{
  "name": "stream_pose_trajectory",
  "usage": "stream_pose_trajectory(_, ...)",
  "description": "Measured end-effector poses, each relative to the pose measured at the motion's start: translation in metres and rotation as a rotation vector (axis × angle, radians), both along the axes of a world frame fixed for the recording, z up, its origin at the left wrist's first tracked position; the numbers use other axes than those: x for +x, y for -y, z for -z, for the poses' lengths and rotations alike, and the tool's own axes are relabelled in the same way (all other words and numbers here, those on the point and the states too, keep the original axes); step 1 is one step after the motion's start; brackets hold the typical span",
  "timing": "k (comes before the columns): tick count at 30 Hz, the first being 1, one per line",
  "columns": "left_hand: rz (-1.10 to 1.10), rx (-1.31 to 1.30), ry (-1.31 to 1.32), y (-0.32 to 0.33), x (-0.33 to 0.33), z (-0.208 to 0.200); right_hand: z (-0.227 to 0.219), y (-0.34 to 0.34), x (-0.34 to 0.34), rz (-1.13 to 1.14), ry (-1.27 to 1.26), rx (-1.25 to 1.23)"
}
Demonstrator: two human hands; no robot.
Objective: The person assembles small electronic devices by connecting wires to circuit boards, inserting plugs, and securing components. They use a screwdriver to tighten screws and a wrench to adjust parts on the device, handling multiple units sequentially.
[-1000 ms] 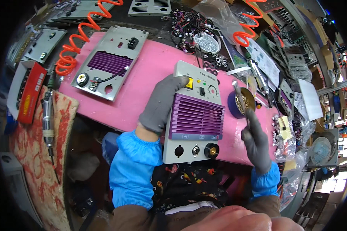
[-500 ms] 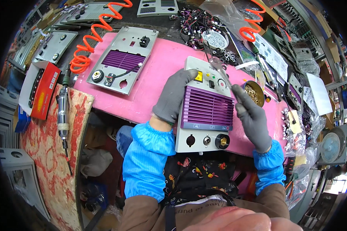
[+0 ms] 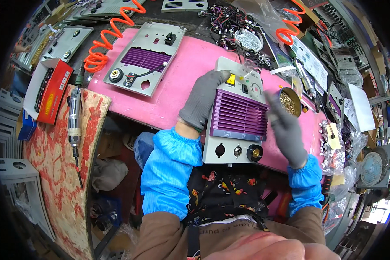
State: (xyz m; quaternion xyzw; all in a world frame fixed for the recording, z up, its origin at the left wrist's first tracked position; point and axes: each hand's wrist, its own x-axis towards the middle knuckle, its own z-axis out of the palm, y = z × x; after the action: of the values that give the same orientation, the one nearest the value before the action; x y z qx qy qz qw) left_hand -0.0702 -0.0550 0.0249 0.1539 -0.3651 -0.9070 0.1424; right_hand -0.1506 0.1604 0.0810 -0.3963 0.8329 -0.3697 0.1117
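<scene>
My left hand, in a grey glove, grips the left edge of a light grey front panel. Its thumb lies beside a yellow rocker switch. The panel has a purple louvred grille, a small black switch, and a hole and two round sockets along its near edge. My right hand, gloved too, hovers just right of the panel. Motion smears its fingers, and a pale see-through blur lies over the panel's far end; I cannot make out whether the hand holds anything.
A second panel lies on the pink mat. Right of my right hand stands a round tin of brass-coloured parts. An electric screwdriver and a red box sit left; orange coiled hoses hang at both sides.
The panel in my left hand appears slightly higher and to the right, as does much of the bench. My right hand's fingers have shifted slightly and become more blurred.
</scene>
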Motion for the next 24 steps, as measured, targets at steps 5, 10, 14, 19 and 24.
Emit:
stream_pose_trajectory(5, -0.013, 0.002, -0.002, 0.0, -0.001, 0.001, -0.009, -0.002, -0.007, 0.016, 0.013, -0.146)
stream_pose_trajectory(10, -0.006, -0.13, 0.0, 0.003, -0.002, 0.009, 0.0, 0.002, 0.001, -0.092, 0.027, 0.138)
stream_pose_trajectory(14, -0.014, -0.027, 0.019, 0.0, -0.001, -0.003, -0.005, -0.002, -0.01, -0.038, 0.049, -0.115)
stream_pose_trajectory(19, -0.013, -0.001, -0.018, 0.0, 0.002, -0.001, 0.006, -0.004, -0.001, -0.069, 0.006, 0.11)
stream_pose_trajectory(24, -0.062, -0.089, 0.004, 0.002, -0.004, 0.005, -0.01, -0.006, -0.008, -0.008, 0.017, -0.181)
